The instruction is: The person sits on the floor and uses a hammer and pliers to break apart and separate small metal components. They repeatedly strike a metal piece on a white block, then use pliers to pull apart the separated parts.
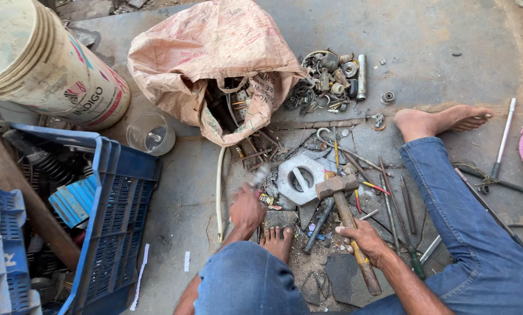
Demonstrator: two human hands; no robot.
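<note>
The right hand (363,238) grips a hammer (348,219); the left hand (247,209) closes blurrily around a small metal piece (261,174). Scrap crowds twelve o'clock, a blue crate (118,198) edges nine, and bare floor (183,204) lies between.

I note a hammer (348,217) with a dull, rusty metal head and worn wooden handle. The hexagonal plate (300,178) is matt grey metal. The sack (210,52) is woven plastic cloth, faded and creased. The crate (107,216) is blue moulded plastic. The floor (425,41) is rough concrete.
</note>
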